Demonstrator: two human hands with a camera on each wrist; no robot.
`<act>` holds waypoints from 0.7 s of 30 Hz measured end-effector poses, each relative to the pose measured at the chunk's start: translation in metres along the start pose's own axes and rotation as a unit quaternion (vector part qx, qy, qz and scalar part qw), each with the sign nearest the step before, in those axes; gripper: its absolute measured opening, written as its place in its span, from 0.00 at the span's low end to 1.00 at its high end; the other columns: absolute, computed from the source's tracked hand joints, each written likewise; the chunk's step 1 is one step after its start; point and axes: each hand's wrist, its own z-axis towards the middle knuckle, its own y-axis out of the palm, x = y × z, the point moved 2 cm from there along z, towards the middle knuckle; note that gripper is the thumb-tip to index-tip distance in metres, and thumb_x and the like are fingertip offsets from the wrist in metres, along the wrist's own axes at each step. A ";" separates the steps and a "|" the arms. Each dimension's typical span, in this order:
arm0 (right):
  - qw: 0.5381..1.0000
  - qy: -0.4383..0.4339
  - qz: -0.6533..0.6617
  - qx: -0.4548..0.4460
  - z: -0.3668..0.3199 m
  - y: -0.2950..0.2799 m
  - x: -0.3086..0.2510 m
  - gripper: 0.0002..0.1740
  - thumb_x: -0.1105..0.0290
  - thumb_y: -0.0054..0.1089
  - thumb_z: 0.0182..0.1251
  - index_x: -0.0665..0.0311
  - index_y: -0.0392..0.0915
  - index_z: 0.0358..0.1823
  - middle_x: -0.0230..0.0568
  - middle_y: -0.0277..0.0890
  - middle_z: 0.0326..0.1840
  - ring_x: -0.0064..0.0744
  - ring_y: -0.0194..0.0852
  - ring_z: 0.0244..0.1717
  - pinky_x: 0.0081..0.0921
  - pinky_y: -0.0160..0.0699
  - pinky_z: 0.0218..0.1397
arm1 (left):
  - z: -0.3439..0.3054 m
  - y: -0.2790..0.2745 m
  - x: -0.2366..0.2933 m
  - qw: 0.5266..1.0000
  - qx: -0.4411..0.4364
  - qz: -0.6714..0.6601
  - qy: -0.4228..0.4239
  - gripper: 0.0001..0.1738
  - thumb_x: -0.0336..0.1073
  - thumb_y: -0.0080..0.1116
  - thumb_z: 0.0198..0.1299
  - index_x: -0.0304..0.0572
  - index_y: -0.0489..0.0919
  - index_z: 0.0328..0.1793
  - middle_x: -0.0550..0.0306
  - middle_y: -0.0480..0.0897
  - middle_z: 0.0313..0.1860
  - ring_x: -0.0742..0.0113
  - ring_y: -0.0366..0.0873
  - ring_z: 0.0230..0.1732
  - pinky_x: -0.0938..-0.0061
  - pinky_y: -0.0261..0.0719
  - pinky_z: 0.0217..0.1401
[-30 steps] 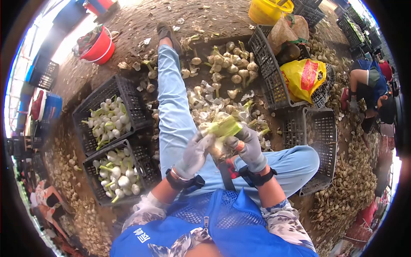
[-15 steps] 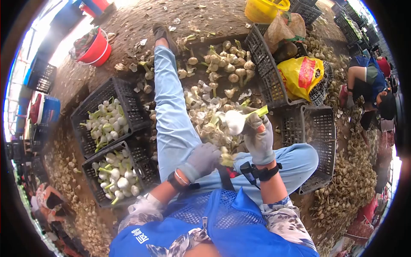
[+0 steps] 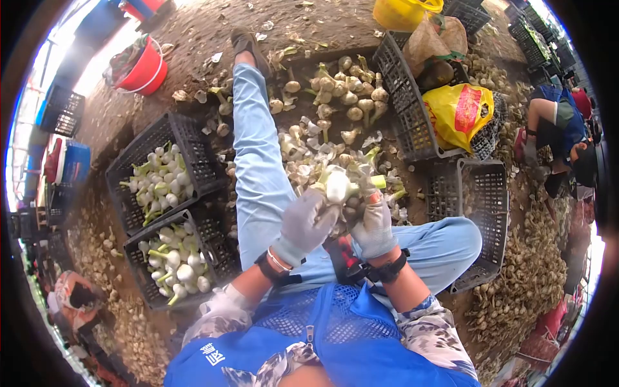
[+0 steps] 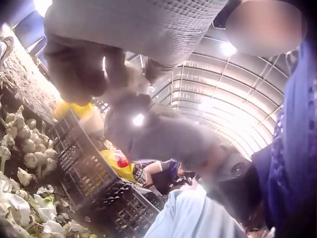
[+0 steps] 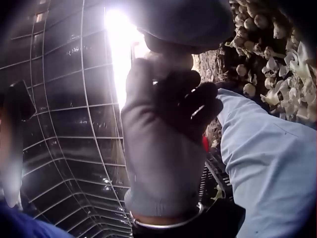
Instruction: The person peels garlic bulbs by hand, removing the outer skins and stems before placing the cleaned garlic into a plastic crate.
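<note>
A white garlic bulb (image 3: pixel 336 186) with a trimmed green stem (image 3: pixel 378 182) is held above the lap in the head view. My right hand (image 3: pixel 374 227), in a grey glove with an orange patch on one finger, grips it at the stem side. My left hand (image 3: pixel 308 222), gloved alike, holds the bulb's lower left side with thumb and fingers curled. In the left wrist view the right hand (image 4: pixel 168 136) faces the left glove, blurred. The right wrist view shows the left hand (image 5: pixel 163 119) with dark, shaded fingers; the bulb is mostly hidden there.
Two black crates (image 3: pixel 203 158) (image 3: pixel 222 248) of peeled white garlic stand at left. Unpeeled bulbs (image 3: pixel 348 90) and loose skins (image 3: pixel 303 164) lie ahead. A crate (image 3: pixel 403 109) with a yellow bag (image 3: pixel 458 113) and another crate (image 3: pixel 483 226) stand at right. A person (image 3: pixel 558 129) sits beyond.
The left hand has risen from low over the lap, where pale leaves hung beside it, to the bulb. The right hand has brought the bulb lower and leftward; the outer leaves seen earlier are off it.
</note>
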 end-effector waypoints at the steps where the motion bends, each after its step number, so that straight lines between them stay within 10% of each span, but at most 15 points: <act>1: 0.998 0.026 0.050 -0.033 0.010 -0.015 0.002 0.21 0.53 0.66 0.68 0.59 0.77 0.53 0.30 0.78 0.35 0.19 0.73 0.26 0.14 0.75 0.27 | -0.002 0.002 -0.007 1.000 -0.005 -0.007 -0.002 0.08 0.32 0.65 0.58 0.34 0.79 0.35 0.51 0.82 0.31 0.62 0.78 0.28 0.71 0.76 0.35; 8: 0.974 0.115 0.196 0.016 0.008 -0.011 -0.006 0.27 0.50 0.61 0.71 0.66 0.75 0.57 0.36 0.82 0.40 0.18 0.78 0.30 0.09 0.77 0.25 | 0.015 -0.025 -0.036 0.951 0.215 -0.179 -0.132 0.09 0.32 0.62 0.61 0.34 0.77 0.32 0.52 0.81 0.41 0.72 0.76 0.30 0.77 0.75 0.33; 11: 0.968 0.125 0.219 0.003 0.025 -0.030 0.010 0.24 0.50 0.61 0.71 0.64 0.75 0.55 0.35 0.80 0.38 0.20 0.76 0.29 0.12 0.78 0.26 | 0.017 -0.020 -0.014 0.992 0.119 -0.041 0.022 0.10 0.34 0.63 0.61 0.35 0.77 0.42 0.54 0.81 0.41 0.70 0.78 0.37 0.78 0.78 0.39; 16: 0.972 0.125 0.201 -0.011 0.034 -0.030 0.011 0.21 0.50 0.64 0.69 0.60 0.79 0.48 0.31 0.79 0.32 0.23 0.75 0.28 0.17 0.79 0.26 | 0.007 0.007 -0.025 0.994 0.055 0.045 0.077 0.10 0.33 0.64 0.58 0.39 0.74 0.29 0.56 0.78 0.28 0.66 0.77 0.29 0.68 0.75 0.32; 19: 0.975 0.115 0.191 -0.010 0.016 0.000 -0.011 0.23 0.48 0.60 0.70 0.61 0.78 0.52 0.34 0.81 0.38 0.25 0.77 0.30 0.20 0.82 0.29 | 0.012 -0.015 -0.053 0.965 0.148 -0.113 -0.187 0.09 0.34 0.63 0.61 0.39 0.76 0.31 0.59 0.77 0.27 0.71 0.75 0.27 0.70 0.73 0.29; 21: 0.969 0.125 0.212 -0.001 0.024 -0.010 -0.009 0.23 0.48 0.59 0.71 0.61 0.77 0.53 0.36 0.82 0.39 0.26 0.77 0.30 0.21 0.83 0.32 | 0.017 -0.013 -0.047 0.974 0.154 -0.120 -0.114 0.09 0.35 0.64 0.62 0.39 0.77 0.33 0.60 0.79 0.29 0.75 0.74 0.28 0.75 0.73 0.29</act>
